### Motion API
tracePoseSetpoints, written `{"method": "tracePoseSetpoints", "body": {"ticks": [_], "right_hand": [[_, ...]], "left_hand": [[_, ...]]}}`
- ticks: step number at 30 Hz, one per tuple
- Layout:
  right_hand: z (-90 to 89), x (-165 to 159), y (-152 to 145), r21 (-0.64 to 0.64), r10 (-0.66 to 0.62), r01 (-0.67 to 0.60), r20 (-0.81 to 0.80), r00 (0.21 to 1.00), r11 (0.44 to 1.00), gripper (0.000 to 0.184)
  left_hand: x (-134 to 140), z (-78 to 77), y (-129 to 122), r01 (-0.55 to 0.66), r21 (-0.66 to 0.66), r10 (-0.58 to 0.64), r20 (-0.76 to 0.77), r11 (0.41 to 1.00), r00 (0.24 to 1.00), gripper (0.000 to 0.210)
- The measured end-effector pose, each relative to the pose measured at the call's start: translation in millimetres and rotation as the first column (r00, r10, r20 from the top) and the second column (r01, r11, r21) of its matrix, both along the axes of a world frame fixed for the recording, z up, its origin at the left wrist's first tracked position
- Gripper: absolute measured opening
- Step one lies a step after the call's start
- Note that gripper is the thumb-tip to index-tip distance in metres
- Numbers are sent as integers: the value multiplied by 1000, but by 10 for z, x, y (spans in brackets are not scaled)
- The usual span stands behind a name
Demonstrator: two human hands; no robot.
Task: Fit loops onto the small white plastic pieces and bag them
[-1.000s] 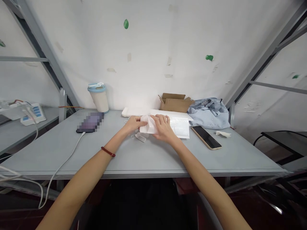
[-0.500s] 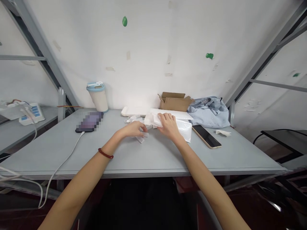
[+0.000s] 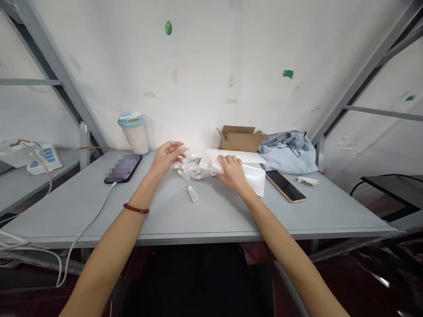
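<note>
My right hand (image 3: 232, 172) is wrapped round a crumpled white plastic bag (image 3: 208, 162), whose end points left over a pile of small white pieces (image 3: 193, 171). Above the pile's left side, my left hand (image 3: 168, 157) pinches a small translucent white piece (image 3: 187, 152); its exact kind is unclear. Nearer the front lies a single small white tag-like piece (image 3: 192, 194) with a thin loop at one end. Under and beside my right wrist is a shiny white mailer (image 3: 256, 179). Another flat white packet (image 3: 247, 157) lies behind my right hand.
A cardboard box (image 3: 241, 141) and a pale blue cloth (image 3: 291, 154) stand along the back. On the right are a phone (image 3: 286, 186) and a crumpled tissue (image 3: 308, 181). Leftward are a cup (image 3: 135, 134) with a blue lid and a phone on a cable (image 3: 89, 220).
My left hand has moved up and back from the front of the pile, uncovering the loose looped piece on the table. My right hand stays at the bag.
</note>
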State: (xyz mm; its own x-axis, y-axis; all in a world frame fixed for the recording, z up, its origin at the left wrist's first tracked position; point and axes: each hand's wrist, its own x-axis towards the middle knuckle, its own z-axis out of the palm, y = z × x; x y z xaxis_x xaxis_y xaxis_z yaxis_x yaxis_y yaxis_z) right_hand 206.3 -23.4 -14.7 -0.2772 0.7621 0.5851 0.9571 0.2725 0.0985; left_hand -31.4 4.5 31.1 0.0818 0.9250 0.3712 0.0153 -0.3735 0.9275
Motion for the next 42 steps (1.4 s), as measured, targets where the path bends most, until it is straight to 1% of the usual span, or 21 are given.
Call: {"method": "tracePoseSetpoints", "body": {"ticks": [2, 7, 9, 12, 16, 19, 21, 23, 27, 29, 30, 31, 32, 34, 35, 36, 37, 38, 39, 40, 42], "right_hand": [[-4, -11, 1, 6, -6, 6, -6, 1000, 1000, 42], [-17, -37, -1, 30, -1, 2, -34, 999, 1000, 43], [-20, -44, -1, 35, 2, -1, -38, 999, 999, 43], [-18, -52, -5, 33, -5, 7, -45, 999, 999, 44], [-13, -69, -15, 42, 6, -4, -62, 998, 999, 43], [-18, -83, -24, 48, 11, -8, -61, 998, 999, 41], [-23, -92, -29, 45, 9, -7, -51, 999, 999, 40], [-26, -97, -31, 34, 5, -4, -36, 999, 999, 39], [-18, -80, -20, 16, -16, 16, -27, 1000, 1000, 42], [-10, -56, -7, 15, -24, 25, -40, 999, 1000, 43], [-6, -41, 0, 16, -28, 29, -49, 998, 999, 43], [-2, -26, 7, 18, -32, 33, -59, 998, 999, 43], [1, -11, 14, 19, -37, 38, -68, 997, 999, 43], [4, 14, 27, 23, -46, 48, -84, 995, 999, 44], [4, 24, 32, 22, -51, 53, -90, 995, 998, 44], [3, 30, 36, 21, -54, 56, -94, 994, 998, 44], [0, 34, 39, 19, -56, 58, -96, 994, 998, 45], [-3, 36, 41, 17, -56, 58, -96, 994, 998, 45], [-7, 37, 43, 15, -55, 57, -93, 994, 998, 45], [-12, 35, 43, 15, -53, 55, -89, 995, 998, 45], [-22, 31, 45, 16, -48, 50, -82, 995, 999, 46]], "left_hand": [[12, -27, 21, -10, -13, 11, 78, 1000, 997, 40], [191, -177, 9, 68, -76, -65, 34, 995, 997, 41], [278, -243, -7, 51, -76, -49, 24, 996, 998, 38], [373, -318, -26, -16, -73, 17, 4, 997, 1000, 33], [428, -375, -49, -100, -23, 98, -51, 995, 994, 23], [464, -403, -78, -88, 74, 102, -206, 993, 973, 18], [490, -405, -101, -51, 137, 97, -352, 989, 931, 18], [498, -380, -122, -11, 135, 69, -432, 991, 899, 21], [360, -238, -128, 77, -29, -82, -376, 997, 923, 30], [216, -151, -110, 151, -137, -192, -372, 979, 908, 29], [141, -115, -99, 217, -198, -280, -383, 956, 880, 28], [73, -88, -87, 302, -263, -389, -407, 916, 826, 27], [18, -71, -77, 379, -332, -497, -438, 864, 750, 27], [-33, -66, -67, 487, -450, -663, -496, 749, 561, 28], [-27, -77, -68, 514, -489, -709, -528, 704, 468, 30], [-2, -93, -74, 527, -511, -728, -564, 679, 391, 32], [39, -112, -84, 532, -514, -724, -604, 673, 333, 34], [87, -131, -98, 533, -501, -705, -645, 682, 295, 36], [138, -148, -115, 533, -475, -675, -684, 700, 278, 36], [185, -159, -134, 533, -442, -643, -713, 721, 278, 35], [249, -163, -171, 538, -390, -610, -724, 747, 322, 31]]}}
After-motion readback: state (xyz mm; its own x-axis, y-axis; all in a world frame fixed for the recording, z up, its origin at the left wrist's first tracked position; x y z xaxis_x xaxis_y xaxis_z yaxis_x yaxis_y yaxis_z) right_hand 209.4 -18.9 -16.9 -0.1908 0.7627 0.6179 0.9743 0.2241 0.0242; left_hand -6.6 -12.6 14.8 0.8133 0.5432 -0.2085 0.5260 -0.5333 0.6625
